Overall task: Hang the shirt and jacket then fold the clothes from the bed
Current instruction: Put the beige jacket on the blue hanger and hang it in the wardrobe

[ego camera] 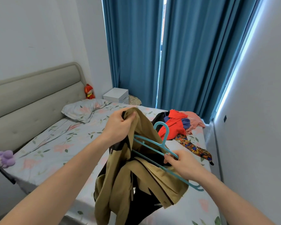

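Pinching the tan jacket [136, 172] high at its collar or shoulder with the left hand [118, 125], thumb and fingers closed on the cloth, so the body of it hangs free above the bed [58, 143] and the dark lining falls open. Gripping the blue hanger [154, 148] with the right hand [180, 164], fingers closed around its near arm, hook pointing up and away, far arm already poked into the opening of the jacket, presumably to seat one shoulder first. Keeping the garment lifted clear of the mattress, most likely so that its weight pulls it straight and the hanger slides in without bunching. Leaving the rest for later: a heap of clothes [180, 124] near the far right edge of the bed, red on top, pink and dark blue beside it, a patterned strip trailing toward the near side. Judging the step as early in the task, jacket not yet seated on the hanger, folding not begun. Cannot tell which piece in the heap is the shirt.
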Motion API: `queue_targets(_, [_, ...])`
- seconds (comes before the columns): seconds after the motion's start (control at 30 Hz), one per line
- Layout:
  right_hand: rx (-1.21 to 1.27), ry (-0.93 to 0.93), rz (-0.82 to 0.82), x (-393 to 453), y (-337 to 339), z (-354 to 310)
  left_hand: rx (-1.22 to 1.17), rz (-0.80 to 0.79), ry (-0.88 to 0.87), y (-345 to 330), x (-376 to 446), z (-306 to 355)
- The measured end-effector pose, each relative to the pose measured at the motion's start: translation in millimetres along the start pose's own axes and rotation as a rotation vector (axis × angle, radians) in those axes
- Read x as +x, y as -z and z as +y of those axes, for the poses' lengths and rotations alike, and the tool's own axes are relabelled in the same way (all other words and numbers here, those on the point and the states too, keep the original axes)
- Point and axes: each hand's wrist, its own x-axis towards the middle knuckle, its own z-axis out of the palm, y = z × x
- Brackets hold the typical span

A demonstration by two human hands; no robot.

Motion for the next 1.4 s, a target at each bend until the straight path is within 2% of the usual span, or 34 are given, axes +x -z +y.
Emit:
queue_targets(0.1, [0.127, 0.031, 0.09, 3.3, -10.6, -2.0, -0.041, -0.039, -0.091, -1.3, -4.7, 15.9])
queue_targets(0.17, [0.222, 0.06, 0.179, 2.1, -15.5, -0.2, -0.051, -0.134, -0.11, -0.3, -10.0, 18.8])
queue_targets(0.27, [0.364, 0.072, 0.283, 0.2, -18.9, 5.4, 0.069, -0.292, -0.11, -1.6, -23.9, 16.9])
queue_targets(0.43, [0.464, -0.005, 0.278, -10.9, -31.0, 16.5, 0.281, -0.545, -0.148, -5.0, -34.4, 15.3])
queue_targets(0.5, [0.507, -0.022, 0.27, -14.4, -33.7, 19.3, 0.309, -0.673, -0.104, 2.8, -28.8, 19.8])
queue_targets(0.53, [0.529, -0.03, 0.27, -15.5, -33.6, 20.5, 0.29, -0.681, -0.096, 7.2, -25.7, 23.2])
queue_targets(0.6, [0.557, -0.043, 0.262, -17.0, -31.4, 21.0, 0.295, -0.538, -0.153, 13.9, -15.1, 25.6])
queue_targets(0.67, [0.573, -0.039, 0.246, -17.4, -25.7, 19.8, 0.503, -0.399, -0.265, 16.4, -2.4, 20.4])
queue_targets(0.77, [0.555, 0.013, 0.2, -19.2, -14.3, 12.3, 0.748, -0.388, -0.349, 11.8, 15.5, 6.7])
queue_targets(0.93, [0.448, 0.095, 0.166, -26.0, 3.6, 7.4, 0.761, -0.334, -0.439, 5.0, 25.0, 2.7])
queue_targets(1.03, [0.355, 0.111, 0.178, -26.6, 17.9, 21.7, 0.759, -0.264, -0.405, 6.4, 29.3, -4.0])
queue_targets(1.13, [0.343, -0.005, 0.339, -30.3, 20.7, 59.5, 0.75, -0.183, -0.345, 11.7, 37.1, -15.8])
queue_targets(1.2, [0.425, -0.17, 0.412, -33.3, 12.1, 84.6, 0.748, -0.136, -0.328, 16.1, 40.6, -20.4])
queue_targets(1.3, [0.62, -0.483, 0.24, -33.6, -12.0, 95.9, 0.74, -0.089, -0.329, 17.7, 43.5, -19.1])
queue_targets(1.4, [0.842, -0.622, 0.059, -23.9, -33.5, 89.0, 0.736, -0.081, -0.337, 14.8, 46.9, -11.2])
